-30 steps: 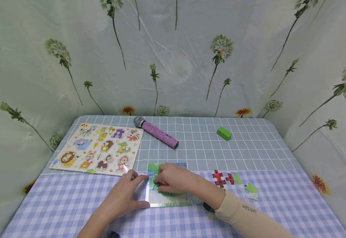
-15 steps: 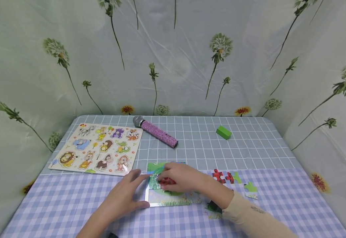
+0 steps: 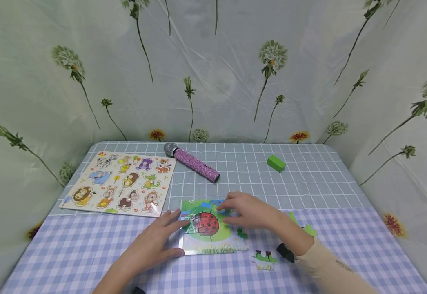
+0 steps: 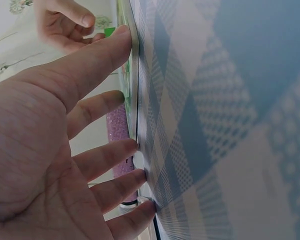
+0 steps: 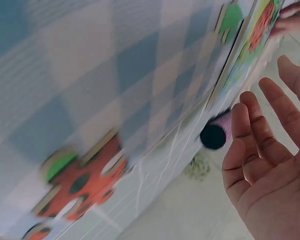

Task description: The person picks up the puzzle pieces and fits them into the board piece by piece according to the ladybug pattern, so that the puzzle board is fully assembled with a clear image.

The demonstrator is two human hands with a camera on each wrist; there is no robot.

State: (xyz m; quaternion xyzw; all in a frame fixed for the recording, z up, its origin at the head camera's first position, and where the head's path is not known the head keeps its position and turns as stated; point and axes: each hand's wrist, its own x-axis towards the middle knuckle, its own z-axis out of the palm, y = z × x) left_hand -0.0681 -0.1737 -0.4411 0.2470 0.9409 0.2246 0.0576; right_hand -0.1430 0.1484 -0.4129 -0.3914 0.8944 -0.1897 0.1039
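A ladybug jigsaw puzzle (image 3: 207,241) lies flat on the checked cloth in the head view. My left hand (image 3: 149,243) rests at its left edge, fingers spread, with the index fingertip over the ladybug's head and the thumb by the near left corner. In the left wrist view, the thumb (image 4: 95,65) reaches the puzzle's edge. My right hand (image 3: 252,211) hovers over the puzzle's right part with loosely bent fingers. Seen from the right wrist, its fingers (image 5: 260,125) hold nothing. A small green piece (image 3: 241,233) sits at the puzzle's right side.
A loose grass-edged piece (image 3: 265,260) lies near the puzzle's lower right. Red spotted pieces (image 5: 85,182) show under the right arm. At the left is an animal puzzle board (image 3: 119,183); behind are a pink glittery microphone (image 3: 195,163) and a green block (image 3: 276,163).
My right hand has lifted off the ladybug's head and moved right and away, uncovering the ladybug. Its forearm now covers the red pieces and bares the grass-edged one. My left hand stays nearly still.
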